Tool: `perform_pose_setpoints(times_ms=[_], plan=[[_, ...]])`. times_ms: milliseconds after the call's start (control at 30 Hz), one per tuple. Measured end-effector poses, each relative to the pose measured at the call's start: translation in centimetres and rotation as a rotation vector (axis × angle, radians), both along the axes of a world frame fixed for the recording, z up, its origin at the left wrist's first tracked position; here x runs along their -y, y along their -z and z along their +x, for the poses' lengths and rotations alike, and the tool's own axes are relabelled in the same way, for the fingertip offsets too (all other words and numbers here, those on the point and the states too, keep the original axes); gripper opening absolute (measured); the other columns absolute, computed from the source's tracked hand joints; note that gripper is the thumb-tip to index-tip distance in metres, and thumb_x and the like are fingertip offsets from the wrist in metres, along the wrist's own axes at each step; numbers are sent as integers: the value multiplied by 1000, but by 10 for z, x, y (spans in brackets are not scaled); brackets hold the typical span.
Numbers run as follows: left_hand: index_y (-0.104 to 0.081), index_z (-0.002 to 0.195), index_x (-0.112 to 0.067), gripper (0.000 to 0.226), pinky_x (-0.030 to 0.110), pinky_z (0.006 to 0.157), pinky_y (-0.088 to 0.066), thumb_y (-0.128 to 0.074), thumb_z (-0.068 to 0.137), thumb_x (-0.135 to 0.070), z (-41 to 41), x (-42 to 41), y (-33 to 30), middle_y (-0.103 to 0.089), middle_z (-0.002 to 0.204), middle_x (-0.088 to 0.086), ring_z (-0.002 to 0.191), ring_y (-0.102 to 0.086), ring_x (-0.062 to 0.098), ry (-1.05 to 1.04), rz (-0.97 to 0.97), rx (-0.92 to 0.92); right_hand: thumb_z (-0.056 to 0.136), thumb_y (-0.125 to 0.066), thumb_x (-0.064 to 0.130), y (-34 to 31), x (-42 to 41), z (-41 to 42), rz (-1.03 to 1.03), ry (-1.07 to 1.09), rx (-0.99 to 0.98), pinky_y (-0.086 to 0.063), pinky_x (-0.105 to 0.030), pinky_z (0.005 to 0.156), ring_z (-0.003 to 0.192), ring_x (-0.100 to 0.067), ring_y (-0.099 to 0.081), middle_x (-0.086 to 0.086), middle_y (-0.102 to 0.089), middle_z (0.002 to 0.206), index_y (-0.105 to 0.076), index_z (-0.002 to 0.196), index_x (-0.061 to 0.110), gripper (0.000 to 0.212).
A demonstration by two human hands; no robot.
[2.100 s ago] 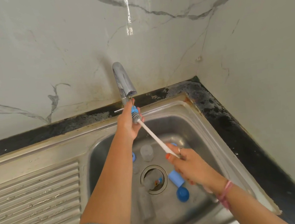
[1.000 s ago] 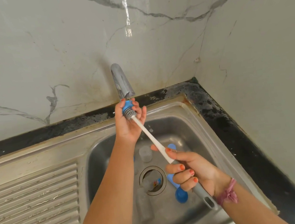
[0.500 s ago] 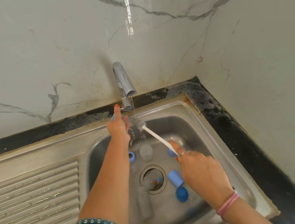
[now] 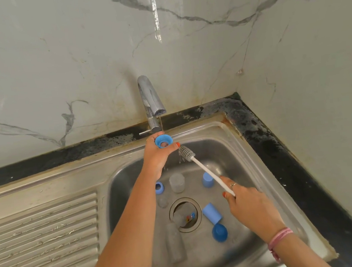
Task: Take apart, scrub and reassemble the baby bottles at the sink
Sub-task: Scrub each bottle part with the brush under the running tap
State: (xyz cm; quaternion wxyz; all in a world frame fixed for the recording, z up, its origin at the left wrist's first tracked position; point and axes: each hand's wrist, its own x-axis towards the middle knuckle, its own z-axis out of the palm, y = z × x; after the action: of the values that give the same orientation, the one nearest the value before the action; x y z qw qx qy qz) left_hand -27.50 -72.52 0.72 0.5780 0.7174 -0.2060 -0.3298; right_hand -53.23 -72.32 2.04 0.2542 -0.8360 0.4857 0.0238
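At the sink's (image 4: 260, 156) back edge, our left hand (image 4: 156, 155) grips a blue bottle collar (image 4: 163, 141) under the tap (image 4: 151, 103). Our right hand (image 4: 249, 206) pinches the bottle brush (image 4: 199, 165) above the basin's right side, bristles just beside the collar. A clear bottle (image 4: 174, 242) near the drain (image 4: 185, 214) is hard to make out.

Blue bottle ring (image 4: 163, 141) under faucet stream

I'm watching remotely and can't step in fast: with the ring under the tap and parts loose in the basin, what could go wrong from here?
1. The left hand holds the wet blue plastic collar ring by its edge under the thin stream from the chrome tap; it may slip.
2. Small clear parts lie beside the open round drain; one might wash in.
3. The right hand grips the white-handled bottle brush far from its bristles, so it may wobble.
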Motion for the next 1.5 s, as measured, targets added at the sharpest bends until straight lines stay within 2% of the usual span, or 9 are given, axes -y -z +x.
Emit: perform_pose_setpoints(times_ms=[100, 267, 433, 600, 833, 1033, 1133, 1333, 1500], plan=[[-53, 128, -17, 63, 30, 88, -54, -84, 74, -17, 0, -3, 0, -60, 113, 4, 100, -61, 17, -2, 1, -6, 102, -35, 39, 6, 0, -2, 15, 4, 8, -55, -32, 72, 73, -18, -61, 1, -60, 82, -27, 146, 45, 45], [-63, 110, -7, 34, 15, 60, -52, -76, 82, -21, 5, -9, -4, -67, 94, 7, 74, -70, 8, -73, -195, -603, 101, -40, 37, 14, 2, -3, 58, 11, 83, -50, -19, 61, 66, -10, -59, 7, -58, 76, -37, 142, 40, 41], [-55, 116, -13, 40, 15, 57, -49, -75, 83, -21, 13, -7, -2, -61, 105, 11, 69, -65, 8, -69, -136, -653, 101, -43, 38, 18, 5, -3, 82, 35, 113, -46, -14, 61, 70, -10, -62, 9, -62, 82, -40, 140, 40, 39], [-23, 151, -25, 87, 17, 52, -44, -75, 81, -17, 25, 3, -5, -61, 86, 4, 60, -53, 7, -50, -17, -549, 100, -42, 38, 20, 8, 2, 87, 36, 128, -52, -24, 69, 74, -12, -62, 6, -63, 85, -43, 137, 41, 37], [-35, 142, -28, 74, 22, 62, -51, -76, 80, -20, 29, 14, 3, -59, 81, 0, 59, -53, 6, -55, -7, -447, 101, -42, 37, 24, 11, 6, 98, 45, 133, -42, -10, 54, 71, -10, -62, 7, -62, 83, -46, 134, 36, 33], [-21, 152, -37, 94, 21, 70, -52, -79, 79, -22, 30, 17, -14, -55, 122, 4, 101, -61, 17, 104, 70, -124, 101, -42, 37, 20, 11, 9, 115, 36, 119, -39, -9, 52, 70, -8, -61, 7, -61, 83, -46, 134, 34, 33], [-18, 153, -34, 99, 17, 67, -51, -80, 78, -20, 29, 13, -20, -50, 124, 2, 98, -59, 14, 163, 129, -2, 101, -43, 38, 16, 9, 10, 121, 37, 120, -38, -9, 53, 69, -8, -60, 9, -59, 79, -47, 134, 35, 33], [-36, 145, -21, 92, 26, 85, -48, -85, 69, -40, 22, -10, -31, -49, 116, -4, 101, -53, 15, 250, 308, 292, 101, -35, 40, 0, 2, 10, 15, -34, 46, -51, -27, 67, 71, -14, -59, 1, -60, 80, -37, 143, 40, 42], [-57, 119, -8, 69, 21, 67, -39, -87, 66, -41, 5, -36, -41, -57, 109, 6, 89, -51, 15, 220, 475, 545, 102, -30, 41, -16, -10, 2, -169, -64, 5, -53, -33, 72, 78, -19, -60, 3, -50, 83, -31, 146, 46, 44]])
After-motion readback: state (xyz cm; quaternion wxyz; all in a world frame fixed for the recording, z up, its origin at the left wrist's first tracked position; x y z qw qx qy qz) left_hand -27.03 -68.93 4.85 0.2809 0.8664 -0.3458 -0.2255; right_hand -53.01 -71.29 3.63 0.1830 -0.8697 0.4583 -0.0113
